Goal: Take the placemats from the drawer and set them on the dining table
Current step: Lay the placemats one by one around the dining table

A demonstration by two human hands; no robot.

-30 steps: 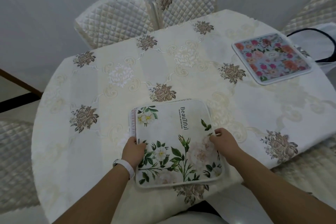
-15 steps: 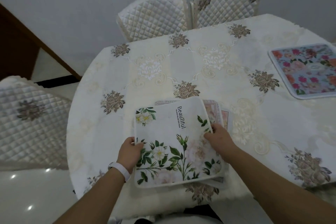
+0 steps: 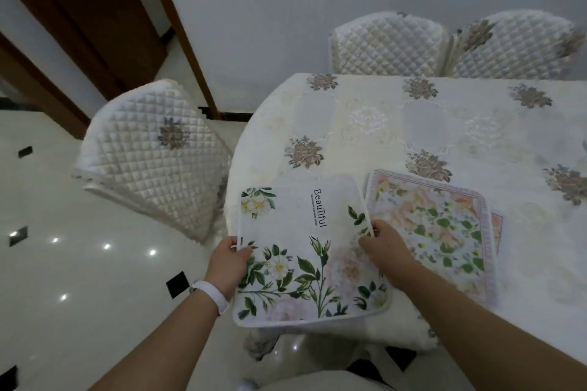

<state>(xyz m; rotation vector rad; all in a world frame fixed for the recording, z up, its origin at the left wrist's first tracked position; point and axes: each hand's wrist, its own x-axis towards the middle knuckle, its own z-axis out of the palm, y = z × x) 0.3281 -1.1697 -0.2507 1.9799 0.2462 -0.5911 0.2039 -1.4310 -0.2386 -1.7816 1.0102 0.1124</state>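
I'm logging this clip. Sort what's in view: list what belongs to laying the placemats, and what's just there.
Part of the job:
- white placemat with green leaves, gripped by left hand and right hand
- pink floral placemat on the table
- another mat's edge beneath it
- dining table

Just there:
- three quilted chairs
- white wristband
- wooden door frame

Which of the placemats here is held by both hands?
The white placemat printed "Beautiful", with green leaves: the left hand and right hand grip its sides. The pink floral placemat lies untouched on the table.
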